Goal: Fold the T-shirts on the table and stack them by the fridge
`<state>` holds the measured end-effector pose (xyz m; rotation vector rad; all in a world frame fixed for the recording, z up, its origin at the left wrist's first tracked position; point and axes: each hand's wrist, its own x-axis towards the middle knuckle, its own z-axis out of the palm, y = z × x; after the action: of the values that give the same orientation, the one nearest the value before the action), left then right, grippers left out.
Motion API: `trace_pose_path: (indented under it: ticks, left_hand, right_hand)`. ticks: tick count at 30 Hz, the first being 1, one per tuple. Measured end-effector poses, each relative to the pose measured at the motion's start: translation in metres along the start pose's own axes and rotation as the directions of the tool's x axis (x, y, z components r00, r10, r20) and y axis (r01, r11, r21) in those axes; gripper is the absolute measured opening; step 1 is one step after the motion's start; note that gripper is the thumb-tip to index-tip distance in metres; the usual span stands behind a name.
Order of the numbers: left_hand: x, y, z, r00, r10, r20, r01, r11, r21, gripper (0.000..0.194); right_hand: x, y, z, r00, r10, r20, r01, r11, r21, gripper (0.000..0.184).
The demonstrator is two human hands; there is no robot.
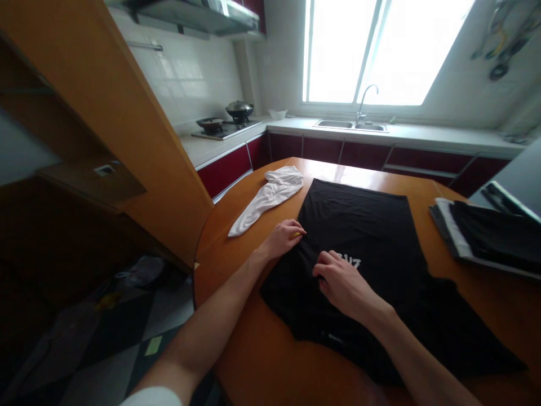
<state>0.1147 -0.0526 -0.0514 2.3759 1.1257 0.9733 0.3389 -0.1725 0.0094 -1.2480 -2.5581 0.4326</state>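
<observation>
A black T-shirt [363, 220] with white lettering lies spread over the wooden table, its hem toward the window and its neck end toward me. My left hand [284, 237] is closed at the shirt's left edge, thumb and fingers pinching the cloth there. Over the shirt's left part, beside the lettering, my right hand [338, 282] is closed too, with curled fingers pinching the black fabric; its fingertips are partly hidden. A crumpled white garment [270, 197] lies to the left of the shirt, apart from both hands.
At the right side of the wooden table [240, 321] sits a stack of folded clothes [490, 234]. A wooden partition [169, 146] rises at left. Behind the table run a counter with a sink [338, 124] and a stove [226, 131] bearing pans.
</observation>
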Motion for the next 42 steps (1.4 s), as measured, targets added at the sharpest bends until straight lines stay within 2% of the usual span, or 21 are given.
trace_pose_path:
  ticks: [2,3,6,8,10,13,19,21,23,25,29,31,34,38,42]
  left_hand:
    - [0.0,0.001,0.001,0.999,0.022,0.023,-0.023,0.999,0.028,0.016]
    - [0.0,0.001,0.002,0.999,0.029,0.033,-0.03,0.999,0.041,0.016]
    - [0.001,0.0,0.003,0.998,0.033,0.058,-0.036,0.998,0.047,0.013]
    - [0.002,-0.001,0.003,0.998,0.02,0.054,-0.022,0.999,0.036,0.014]
    - [0.003,0.0,0.004,0.999,0.0,0.041,-0.001,0.999,0.037,0.016]
    - [0.004,0.001,0.004,0.999,-0.023,0.026,0.022,0.998,0.052,0.02]
    - [0.005,0.001,0.003,1.0,-0.025,0.016,0.024,0.999,0.04,0.018]
    - [0.005,0.0,0.003,1.0,-0.025,0.005,0.025,0.999,0.037,0.018]
    - [0.006,-0.001,0.003,1.0,-0.025,-0.001,0.025,0.999,0.036,0.019]
    - [0.006,-0.002,0.003,1.0,-0.018,-0.006,0.019,0.999,0.033,0.019]
    - [0.004,-0.002,0.005,0.999,0.033,0.012,-0.034,0.999,0.015,0.02]
    - [0.004,-0.003,0.006,0.998,0.055,0.042,-0.056,0.998,0.018,0.028]
    - [0.003,-0.003,0.008,0.996,0.071,0.046,-0.073,0.996,0.044,0.042]
    - [0.003,-0.005,0.008,0.997,0.08,0.007,-0.08,0.995,0.054,0.026]
    - [0.003,-0.003,0.009,0.993,0.067,0.1,-0.077,0.993,0.095,0.018]
  right_hand:
    - [-0.002,0.002,0.0,0.995,-0.012,0.099,0.009,1.0,0.027,0.017]
    - [-0.003,0.004,0.0,0.994,0.008,0.112,-0.012,0.999,0.037,0.016]
    - [0.001,0.015,0.0,0.985,0.17,-0.016,-0.169,0.984,0.049,0.019]
    - [0.009,0.027,0.002,0.946,0.304,-0.115,-0.297,0.952,0.079,0.02]
    - [0.02,0.039,0.005,0.903,0.402,-0.155,-0.387,0.915,0.118,0.021]
    - [0.042,0.054,0.013,0.877,0.452,-0.164,-0.437,0.891,0.121,0.022]
    - [0.085,0.069,0.031,0.868,0.478,-0.135,-0.474,0.878,0.067,0.027]
    - [0.092,0.071,0.034,0.876,0.471,-0.104,-0.467,0.882,0.063,0.02]
    - [0.096,0.073,0.034,0.891,0.447,-0.083,-0.44,0.894,0.092,0.01]
    - [0.098,0.073,0.031,0.897,0.434,-0.088,-0.418,0.895,0.153,0.007]
    - [0.1,0.069,0.021,0.855,0.493,-0.158,-0.459,0.863,0.212,0.01]
    - [0.099,0.066,0.019,0.848,0.506,-0.158,-0.491,0.862,0.129,0.012]
    - [0.092,0.059,0.02,0.861,0.481,-0.162,-0.49,0.871,-0.016,0.016]
    - [0.072,0.042,0.021,0.878,0.415,-0.237,-0.434,0.901,-0.028,0.015]
    - [0.034,0.014,0.029,0.956,0.236,-0.172,-0.236,0.972,0.02,0.024]
